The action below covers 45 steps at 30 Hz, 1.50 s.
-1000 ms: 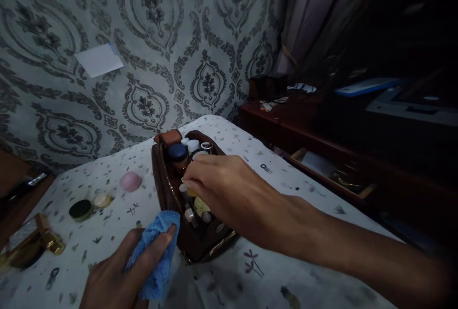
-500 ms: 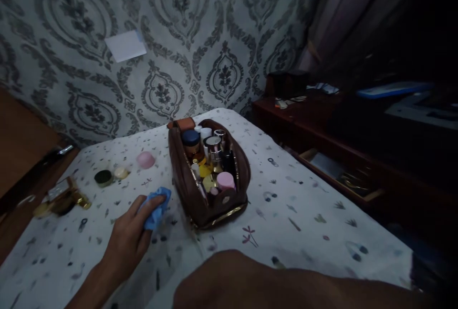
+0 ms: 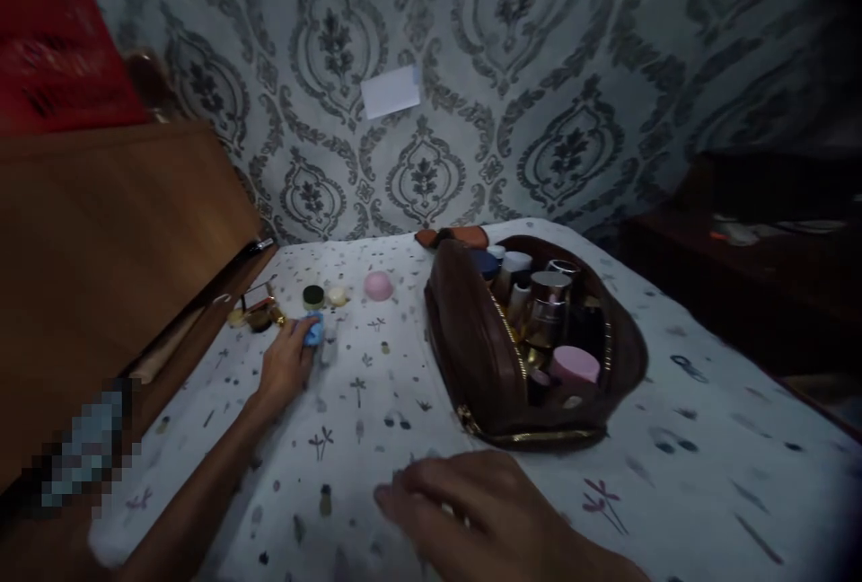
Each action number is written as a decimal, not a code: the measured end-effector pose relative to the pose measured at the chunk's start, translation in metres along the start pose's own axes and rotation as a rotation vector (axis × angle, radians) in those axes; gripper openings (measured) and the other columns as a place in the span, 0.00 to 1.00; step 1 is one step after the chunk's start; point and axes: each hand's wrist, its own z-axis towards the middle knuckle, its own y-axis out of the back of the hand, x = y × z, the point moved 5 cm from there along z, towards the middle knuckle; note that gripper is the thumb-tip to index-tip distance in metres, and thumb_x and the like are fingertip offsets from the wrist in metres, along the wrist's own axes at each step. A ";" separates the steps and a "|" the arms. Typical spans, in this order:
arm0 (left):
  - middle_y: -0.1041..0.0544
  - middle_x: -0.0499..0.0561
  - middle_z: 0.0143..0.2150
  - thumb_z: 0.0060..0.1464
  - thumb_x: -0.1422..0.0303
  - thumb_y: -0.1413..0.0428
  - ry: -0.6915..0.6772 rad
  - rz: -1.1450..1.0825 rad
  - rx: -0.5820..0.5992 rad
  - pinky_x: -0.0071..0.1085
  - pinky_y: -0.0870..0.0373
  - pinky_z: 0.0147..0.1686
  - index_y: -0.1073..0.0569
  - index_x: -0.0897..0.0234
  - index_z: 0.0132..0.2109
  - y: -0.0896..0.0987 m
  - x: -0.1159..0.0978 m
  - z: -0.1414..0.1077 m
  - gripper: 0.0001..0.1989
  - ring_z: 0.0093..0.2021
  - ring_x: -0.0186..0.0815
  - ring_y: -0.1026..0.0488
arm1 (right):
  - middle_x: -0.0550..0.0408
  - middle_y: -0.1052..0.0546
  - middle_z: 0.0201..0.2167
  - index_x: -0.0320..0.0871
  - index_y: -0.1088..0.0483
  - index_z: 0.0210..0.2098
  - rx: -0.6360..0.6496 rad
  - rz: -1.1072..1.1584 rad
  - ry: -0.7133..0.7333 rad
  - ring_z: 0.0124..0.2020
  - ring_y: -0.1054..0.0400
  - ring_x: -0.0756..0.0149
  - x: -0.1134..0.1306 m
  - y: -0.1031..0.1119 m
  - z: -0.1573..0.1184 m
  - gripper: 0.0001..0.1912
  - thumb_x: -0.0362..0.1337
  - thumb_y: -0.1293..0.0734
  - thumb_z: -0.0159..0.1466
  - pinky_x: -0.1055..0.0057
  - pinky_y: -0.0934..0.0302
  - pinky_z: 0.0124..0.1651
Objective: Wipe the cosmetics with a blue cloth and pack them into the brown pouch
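On sheet [image 3: 431, 425], L hand [image 3: 286, 363] + cloth [image 3: 313, 330] have moved nr dark jar [image 3: 313, 297].

The cloth [image 3: 313, 330] is blue, the bag [image 3: 468, 348] brown.

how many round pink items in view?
2: a pink dome on the sheet, left of the brown bag; a pink cylinder inside the bag. Others may be hidden in there.

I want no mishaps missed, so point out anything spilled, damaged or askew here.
The white rectangle on the wallpaper looks askew: its left side sits lower than its right, against the upright pattern. The brown bag gapes open, but no spill or damage shows around it, though the picture is dim.
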 end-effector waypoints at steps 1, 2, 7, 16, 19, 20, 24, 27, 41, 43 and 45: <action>0.28 0.57 0.53 0.59 0.74 0.54 0.057 0.024 -0.027 0.37 0.28 0.46 0.33 0.60 0.62 0.004 0.012 0.004 0.25 0.51 0.45 0.28 | 0.52 0.19 0.34 0.49 0.27 0.52 0.010 0.012 0.016 0.30 0.25 0.63 -0.003 -0.007 0.004 0.16 0.30 0.40 0.69 0.67 0.31 0.35; 0.29 0.57 0.55 0.59 0.75 0.54 0.113 0.054 -0.047 0.37 0.28 0.47 0.33 0.60 0.62 0.007 0.023 0.009 0.25 0.53 0.45 0.29 | 0.52 0.20 0.34 0.47 0.27 0.50 0.024 0.034 0.016 0.30 0.25 0.64 -0.007 -0.015 0.008 0.17 0.27 0.41 0.68 0.69 0.32 0.34; 0.35 0.58 0.61 0.59 0.77 0.54 0.241 0.204 0.012 0.38 0.28 0.50 0.33 0.57 0.63 0.006 0.062 0.028 0.26 0.59 0.45 0.33 | 0.52 0.20 0.36 0.44 0.25 0.46 0.063 0.217 -0.139 0.35 0.24 0.66 -0.035 -0.056 0.029 0.16 0.25 0.40 0.66 0.72 0.33 0.38; 0.33 0.62 0.54 0.59 0.79 0.55 0.019 0.321 0.240 0.43 0.28 0.45 0.24 0.59 0.53 0.001 0.051 0.037 0.21 0.54 0.51 0.32 | 0.52 0.21 0.31 0.41 0.24 0.43 0.091 0.392 -0.285 0.31 0.27 0.65 -0.060 -0.100 0.041 0.14 0.30 0.40 0.65 0.68 0.34 0.41; 0.30 0.62 0.51 0.59 0.79 0.55 -0.079 0.321 0.295 0.41 0.29 0.43 0.24 0.61 0.49 0.008 0.042 0.039 0.19 0.50 0.49 0.28 | 0.53 0.22 0.29 0.41 0.24 0.41 0.068 0.426 -0.367 0.27 0.28 0.66 -0.072 -0.111 0.033 0.13 0.32 0.40 0.65 0.68 0.34 0.39; 0.29 0.61 0.50 0.59 0.78 0.55 -0.112 0.315 0.313 0.40 0.29 0.42 0.24 0.61 0.48 0.009 0.037 0.038 0.19 0.48 0.48 0.27 | 0.53 0.22 0.29 0.41 0.24 0.41 0.057 0.452 -0.402 0.26 0.28 0.67 -0.076 -0.114 0.030 0.13 0.33 0.40 0.65 0.69 0.34 0.37; 0.25 0.56 0.47 0.57 0.72 0.46 -0.252 0.267 0.369 0.35 0.31 0.41 0.26 0.57 0.47 0.011 -0.001 0.019 0.11 0.42 0.43 0.24 | 0.55 0.23 0.28 0.41 0.25 0.40 -0.014 0.584 -0.544 0.24 0.28 0.67 -0.086 -0.115 0.025 0.12 0.36 0.40 0.65 0.71 0.35 0.31; 0.22 0.54 0.41 0.57 0.67 0.43 -0.334 0.193 0.391 0.33 0.33 0.37 0.27 0.58 0.44 0.013 -0.043 -0.001 0.07 0.39 0.43 0.23 | 0.53 0.23 0.31 0.41 0.27 0.40 -0.079 0.590 -0.560 0.26 0.28 0.67 -0.088 -0.109 0.027 0.12 0.38 0.40 0.65 0.71 0.34 0.32; 0.22 0.52 0.36 0.67 0.55 0.57 -0.150 -0.463 0.211 0.33 0.32 0.43 0.26 0.63 0.42 -0.015 -0.070 -0.014 0.21 0.39 0.39 0.26 | 0.51 0.26 0.42 0.42 0.31 0.47 -0.064 0.373 -0.498 0.39 0.30 0.65 -0.088 -0.101 0.027 0.10 0.32 0.36 0.66 0.69 0.34 0.41; 0.22 0.55 0.47 0.67 0.57 0.56 -0.209 -0.573 0.168 0.36 0.33 0.52 0.27 0.63 0.51 -0.016 -0.074 -0.017 0.19 0.50 0.40 0.27 | 0.50 0.28 0.44 0.43 0.31 0.51 0.022 0.256 -0.441 0.41 0.31 0.64 -0.080 -0.101 0.029 0.14 0.31 0.35 0.66 0.67 0.34 0.44; 0.25 0.55 0.55 0.67 0.58 0.55 -0.309 -0.632 0.180 0.39 0.37 0.60 0.27 0.61 0.56 -0.019 -0.079 -0.020 0.19 0.57 0.40 0.31 | 0.48 0.30 0.46 0.44 0.31 0.52 0.132 0.144 -0.389 0.44 0.31 0.61 -0.071 -0.103 0.031 0.14 0.33 0.34 0.66 0.63 0.34 0.47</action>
